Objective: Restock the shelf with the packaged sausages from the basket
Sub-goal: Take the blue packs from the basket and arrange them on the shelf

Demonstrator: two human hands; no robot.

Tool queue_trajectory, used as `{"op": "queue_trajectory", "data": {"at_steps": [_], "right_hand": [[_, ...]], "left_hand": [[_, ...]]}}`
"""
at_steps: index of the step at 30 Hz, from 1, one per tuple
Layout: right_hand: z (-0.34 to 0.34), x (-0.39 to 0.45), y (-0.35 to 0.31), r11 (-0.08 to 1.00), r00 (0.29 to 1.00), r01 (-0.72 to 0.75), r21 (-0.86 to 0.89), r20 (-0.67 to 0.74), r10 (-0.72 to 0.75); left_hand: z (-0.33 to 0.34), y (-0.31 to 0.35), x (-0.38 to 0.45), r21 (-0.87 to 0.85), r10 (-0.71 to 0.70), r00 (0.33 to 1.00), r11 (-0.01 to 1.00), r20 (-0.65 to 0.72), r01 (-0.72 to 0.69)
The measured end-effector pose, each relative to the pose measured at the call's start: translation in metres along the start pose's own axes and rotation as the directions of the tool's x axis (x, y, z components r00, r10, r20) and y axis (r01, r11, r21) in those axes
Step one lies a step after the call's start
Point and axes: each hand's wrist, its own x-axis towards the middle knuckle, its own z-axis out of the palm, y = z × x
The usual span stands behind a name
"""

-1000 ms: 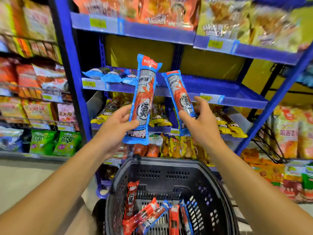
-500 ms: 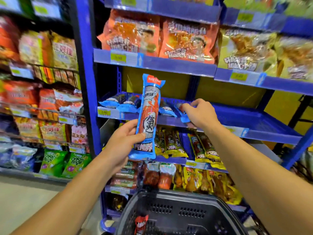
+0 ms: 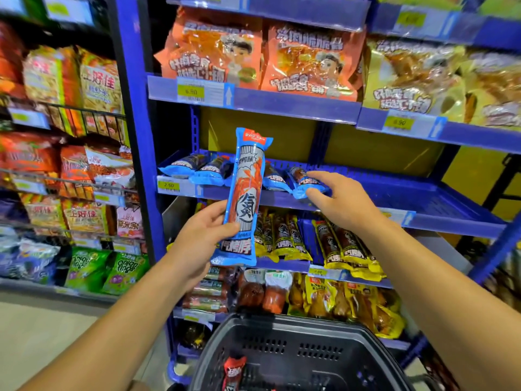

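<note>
**Pack at the lip could slide off**

The right hand, fingers loosely spread, touches a blue plastic-wrapped sausage pack lying at the blue metal shelf edge, mid-frame; a nudge might tip it off. The left hand grips an upright blue sausage pack, perhaps loosely. Black plastic basket sits bottom centre.

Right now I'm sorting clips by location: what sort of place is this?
Most likely a small shop's snack aisle: blue shelves with price tags, rows of packaged snacks, and a shopping basket.
</note>
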Motion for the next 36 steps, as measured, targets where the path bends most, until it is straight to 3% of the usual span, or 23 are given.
{"op": "queue_trajectory", "data": {"at_steps": [5, 17, 22, 27, 36], "right_hand": [[0.018, 0.014, 0.007, 0.998, 1.000, -0.009, -0.058, -0.010, 0.009], [0.024, 0.007, 0.012, 0.999, 0.997, -0.046, -0.009, -0.061, 0.045], [0.016, -0.010, 0.049, 0.977, 0.991, -0.083, -0.194, -0.119, 0.061], [0.020, -0.021, 0.069, 0.948, 0.997, -0.051, -0.314, -0.071, 0.030], [0.019, -0.028, 0.073, 0.964, 0.998, -0.026, -0.264, -0.053, 0.013]], "left_hand": [[0.002, 0.004, 0.000, -0.002, 0.014, 1.000, 1.000, -0.012, -0.014], [0.011, 0.014, -0.001, -0.009, 0.020, 0.999, 1.000, -0.035, -0.021], [0.026, 0.028, 0.007, -0.059, -0.036, 0.995, 0.998, -0.096, 0.031], [0.054, 0.045, 0.018, -0.012, -0.034, 0.996, 0.999, -0.077, 0.033], [0.092, 0.071, 0.050, 0.118, -0.068, 0.997, 0.990, -0.034, 0.072]]}}
